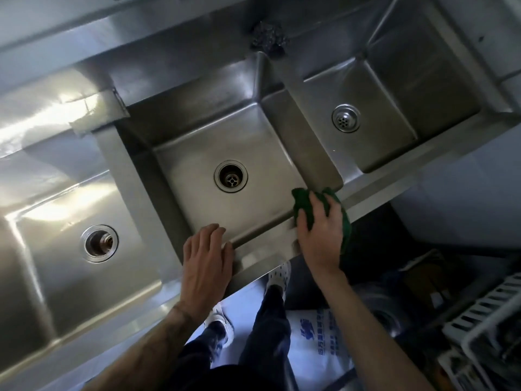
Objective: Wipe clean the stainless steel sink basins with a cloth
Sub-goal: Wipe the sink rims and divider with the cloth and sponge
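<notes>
Cloth [303,203] at the middle basin's [253,153] near-right corner

Right hand [318,235] fingers curl round the cloth on the front rim [262,245]; the basin floor lies forward-left of them; left hand [207,249] rests flat, empty, nearby; 3 basins.

Cloth [304,206]: dark green, plain, no print. Middle basin [197,153]: dull grey steel, faint brownish cast, soft white glare streaks. Left basin [56,263]: same grey, bright white reflections across the top. Right basin [394,108]: darker grey, olive tint on the far wall. Right strainer [346,118]: bright silver, dark dot holes. Middle drain [230,176]: silver ring, black centre. Scourer [268,38] on the back ledge: dark grey, shiny flecks. Shoes [279,275]: white with small dark dots. Trousers [270,328]: dark navy. Bag [318,342]: white, blue printing. Rack [493,314]: white slats.
</notes>
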`<action>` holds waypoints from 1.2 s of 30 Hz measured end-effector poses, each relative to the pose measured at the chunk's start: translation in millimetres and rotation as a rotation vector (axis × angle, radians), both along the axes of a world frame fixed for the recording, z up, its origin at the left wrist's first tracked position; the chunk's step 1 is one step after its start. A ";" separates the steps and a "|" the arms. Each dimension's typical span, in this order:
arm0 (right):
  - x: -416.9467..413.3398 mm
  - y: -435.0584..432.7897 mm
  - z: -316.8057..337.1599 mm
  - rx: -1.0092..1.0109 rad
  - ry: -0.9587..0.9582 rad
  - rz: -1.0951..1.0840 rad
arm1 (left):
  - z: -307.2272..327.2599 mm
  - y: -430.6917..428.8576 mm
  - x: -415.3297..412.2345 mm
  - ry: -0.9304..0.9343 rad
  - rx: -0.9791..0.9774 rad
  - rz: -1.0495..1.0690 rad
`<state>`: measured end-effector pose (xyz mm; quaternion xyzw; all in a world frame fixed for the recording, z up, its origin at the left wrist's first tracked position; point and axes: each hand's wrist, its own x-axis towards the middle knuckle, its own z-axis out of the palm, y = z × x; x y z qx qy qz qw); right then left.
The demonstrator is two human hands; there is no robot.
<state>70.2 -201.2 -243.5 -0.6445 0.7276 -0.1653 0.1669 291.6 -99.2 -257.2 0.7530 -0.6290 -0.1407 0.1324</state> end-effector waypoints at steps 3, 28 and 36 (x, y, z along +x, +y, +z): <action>43.6 49.0 -0.2 0.038 0.006 0.262 | -2.9 19.9 22.2 -0.056 -0.010 0.011; 105.0 97.2 -7.5 0.003 -0.031 0.237 | -18.8 29.9 29.7 -0.016 -0.075 0.004; 89.9 89.4 -11.6 -0.005 -0.041 0.215 | -4.3 60.7 57.8 -0.060 -0.119 0.143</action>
